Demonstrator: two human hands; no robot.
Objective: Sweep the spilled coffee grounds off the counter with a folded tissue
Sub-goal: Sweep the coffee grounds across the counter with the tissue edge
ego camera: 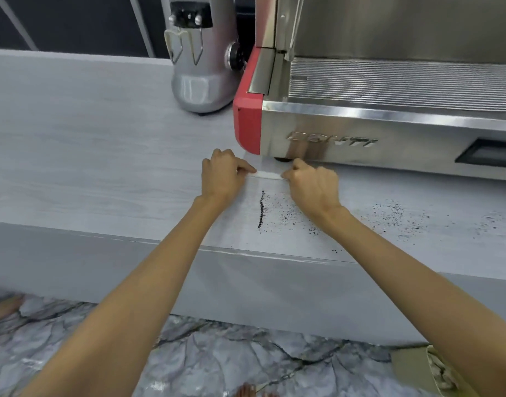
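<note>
A white folded tissue (267,175) lies flat on the pale grey counter (88,156), just in front of the espresso machine. My left hand (224,176) pinches its left end and my right hand (313,186) pinches its right end. Below the tissue, dark coffee grounds (261,209) form a thin vertical line between my wrists. More loose grounds (397,214) are scattered to the right, towards the counter's front edge. The tissue sits farther back than the grounds and does not touch them.
A steel espresso machine with a red side panel (360,130) fills the back right. A silver grinder (197,67) stands to its left. The counter's front edge (246,253) drops to a marbled floor, where a paper bag (417,368) lies at lower right.
</note>
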